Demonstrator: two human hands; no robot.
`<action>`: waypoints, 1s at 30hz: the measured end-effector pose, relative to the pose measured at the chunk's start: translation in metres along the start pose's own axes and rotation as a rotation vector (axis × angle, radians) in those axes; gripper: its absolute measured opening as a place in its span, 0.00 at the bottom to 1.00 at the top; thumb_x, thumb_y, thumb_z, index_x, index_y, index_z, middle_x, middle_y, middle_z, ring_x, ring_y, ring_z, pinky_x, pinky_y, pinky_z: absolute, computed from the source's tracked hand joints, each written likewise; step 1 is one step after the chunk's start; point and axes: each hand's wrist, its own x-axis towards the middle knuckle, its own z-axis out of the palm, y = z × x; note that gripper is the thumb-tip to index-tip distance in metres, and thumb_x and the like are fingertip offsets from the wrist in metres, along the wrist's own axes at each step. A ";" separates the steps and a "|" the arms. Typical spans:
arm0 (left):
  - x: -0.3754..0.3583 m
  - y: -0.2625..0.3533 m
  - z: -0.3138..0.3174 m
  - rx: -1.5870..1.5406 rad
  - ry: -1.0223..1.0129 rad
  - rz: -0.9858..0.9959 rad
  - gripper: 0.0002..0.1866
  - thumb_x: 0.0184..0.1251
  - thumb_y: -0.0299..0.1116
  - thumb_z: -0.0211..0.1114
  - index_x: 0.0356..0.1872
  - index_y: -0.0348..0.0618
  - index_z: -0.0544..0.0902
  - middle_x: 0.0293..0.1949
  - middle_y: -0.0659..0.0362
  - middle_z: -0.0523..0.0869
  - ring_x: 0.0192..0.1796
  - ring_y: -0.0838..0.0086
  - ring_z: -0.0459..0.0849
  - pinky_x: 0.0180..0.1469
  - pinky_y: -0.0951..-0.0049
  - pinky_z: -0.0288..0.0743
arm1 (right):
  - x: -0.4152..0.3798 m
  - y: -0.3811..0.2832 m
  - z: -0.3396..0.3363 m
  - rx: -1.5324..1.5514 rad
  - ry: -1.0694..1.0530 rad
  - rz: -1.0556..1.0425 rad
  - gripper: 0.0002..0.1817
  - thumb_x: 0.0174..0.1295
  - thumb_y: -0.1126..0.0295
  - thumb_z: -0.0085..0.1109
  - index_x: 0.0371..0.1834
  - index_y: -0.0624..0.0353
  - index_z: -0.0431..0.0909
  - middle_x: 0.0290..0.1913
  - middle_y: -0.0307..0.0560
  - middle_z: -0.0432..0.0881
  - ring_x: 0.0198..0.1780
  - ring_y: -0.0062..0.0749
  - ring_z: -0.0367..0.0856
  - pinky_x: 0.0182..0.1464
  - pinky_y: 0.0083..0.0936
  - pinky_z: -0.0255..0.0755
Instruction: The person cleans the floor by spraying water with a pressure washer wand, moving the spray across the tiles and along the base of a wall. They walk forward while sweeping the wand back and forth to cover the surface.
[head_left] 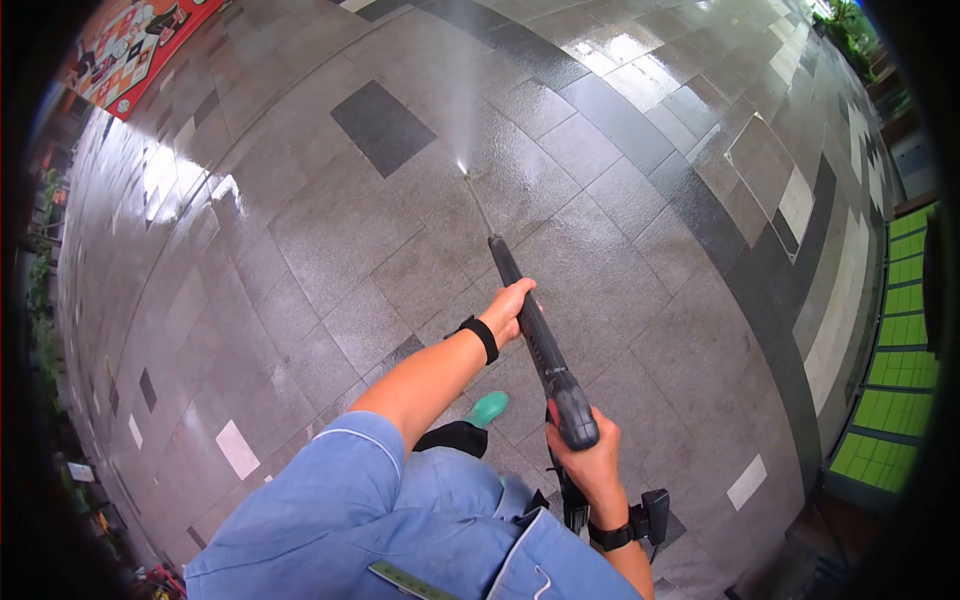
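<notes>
A black pressure washer gun [540, 345] with a thin metal lance points forward over wet floor tiles. From its nozzle tip [463, 172] a white fan of water spray [452, 90] shoots ahead onto the floor. My left hand [509, 308] is wrapped around the middle of the gun's barrel. At the rear, my right hand [590, 450] grips the handle; its fingers are partly hidden under the gun body. Each wrist carries a black strap, and a small black device sits on the right one.
Wet grey stone tiles [330, 240] with dark and white insets spread all around. A square floor cover [765, 175] lies to the right. Green panels [890, 375] line the right edge, a red printed board [125, 60] stands at upper left. A green boot [487, 408] shows below my arms.
</notes>
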 end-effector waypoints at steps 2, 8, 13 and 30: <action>0.003 -0.001 -0.001 -0.012 -0.009 0.015 0.12 0.52 0.34 0.58 0.31 0.44 0.64 0.16 0.57 0.71 0.17 0.71 0.72 0.20 0.70 0.71 | 0.000 -0.004 -0.001 0.001 0.000 0.015 0.13 0.39 0.72 0.64 0.27 0.66 0.74 0.19 0.40 0.74 0.22 0.17 0.68 0.25 0.20 0.65; 0.005 -0.002 -0.002 0.019 0.006 0.009 0.15 0.53 0.35 0.57 0.37 0.37 0.67 0.20 0.54 0.72 0.21 0.68 0.74 0.24 0.63 0.73 | 0.001 -0.004 -0.002 -0.061 -0.054 0.044 0.17 0.40 0.71 0.63 0.35 0.66 0.75 0.22 0.51 0.78 0.25 0.29 0.78 0.30 0.23 0.70; 0.004 -0.001 -0.003 0.021 0.008 0.004 0.15 0.53 0.36 0.57 0.37 0.37 0.67 0.20 0.54 0.73 0.21 0.68 0.74 0.25 0.63 0.73 | 0.000 0.000 0.004 -0.015 -0.016 0.012 0.15 0.39 0.71 0.64 0.30 0.66 0.74 0.20 0.46 0.76 0.23 0.23 0.73 0.27 0.22 0.67; 0.000 -0.013 -0.019 0.019 0.002 -0.002 0.14 0.54 0.35 0.57 0.37 0.38 0.68 0.20 0.55 0.72 0.21 0.69 0.74 0.24 0.64 0.73 | -0.016 0.003 0.002 -0.048 -0.031 0.055 0.16 0.40 0.70 0.64 0.32 0.65 0.75 0.22 0.51 0.77 0.24 0.30 0.78 0.29 0.24 0.69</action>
